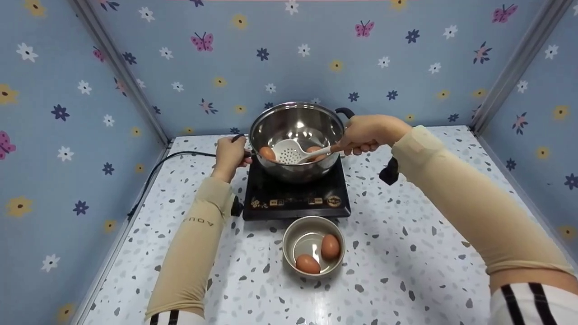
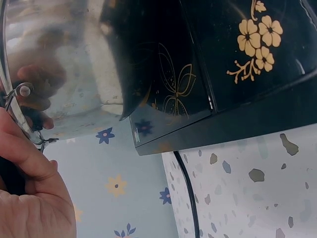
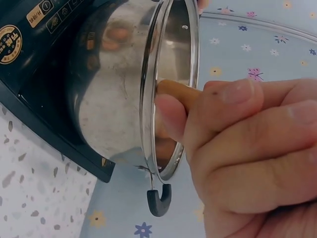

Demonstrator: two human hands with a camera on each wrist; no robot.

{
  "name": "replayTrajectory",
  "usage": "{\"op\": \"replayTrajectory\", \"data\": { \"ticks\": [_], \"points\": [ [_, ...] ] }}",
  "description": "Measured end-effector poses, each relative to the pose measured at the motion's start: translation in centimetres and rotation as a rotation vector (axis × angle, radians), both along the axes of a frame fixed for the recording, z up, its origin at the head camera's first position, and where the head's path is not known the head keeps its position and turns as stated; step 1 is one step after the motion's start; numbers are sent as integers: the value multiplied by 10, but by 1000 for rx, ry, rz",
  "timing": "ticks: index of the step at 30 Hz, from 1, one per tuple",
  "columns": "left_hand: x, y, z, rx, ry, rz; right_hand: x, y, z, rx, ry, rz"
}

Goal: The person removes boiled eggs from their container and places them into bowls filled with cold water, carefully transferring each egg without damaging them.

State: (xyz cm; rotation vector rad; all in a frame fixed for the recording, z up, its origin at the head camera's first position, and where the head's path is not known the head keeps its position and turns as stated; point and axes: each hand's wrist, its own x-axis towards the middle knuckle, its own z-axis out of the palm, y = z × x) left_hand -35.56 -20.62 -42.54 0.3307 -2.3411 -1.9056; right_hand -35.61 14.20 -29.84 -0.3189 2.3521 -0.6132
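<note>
A steel pot (image 1: 295, 173) sits on a black induction cooktop (image 1: 295, 210). My left hand (image 1: 230, 155) grips the pot's black left handle (image 2: 11, 176); the left wrist view shows the fingers curled round it. With my right hand (image 1: 365, 133) I hold a white slotted spoon (image 1: 289, 152) by its wooden handle (image 3: 179, 94). The spoon's perforated head is down inside the pot. One brown egg (image 1: 267, 153) lies left of the head, and another egg (image 1: 316, 151) is to its right, partly behind the spoon's shaft. No egg is visible on the spoon.
In front of the cooktop stands a small metal bowl (image 1: 289, 239) holding two brown eggs (image 1: 330, 247). The pot's right handle (image 1: 345, 112) sticks out near my right hand. A black power cord (image 1: 156, 169) runs along the left side. Patterned walls (image 1: 298, 49) enclose the speckled tabletop (image 1: 388, 271).
</note>
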Motion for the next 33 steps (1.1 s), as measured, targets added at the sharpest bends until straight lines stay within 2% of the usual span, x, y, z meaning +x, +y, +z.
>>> {"op": "replayTrajectory", "data": {
  "ticks": [8,14,22,33],
  "points": [
    [-2,1,-1,-4,8,1,-5,8,16,45,-44,56],
    [-3,2,-2,2,14,15,-10,15,21,9,-98,37],
    [-3,3,-1,6,22,18,-11,15,3,-90,-138,-31],
    [-3,2,-2,4,15,7,-11,9,-11,-135,-84,-89]
  ]
}}
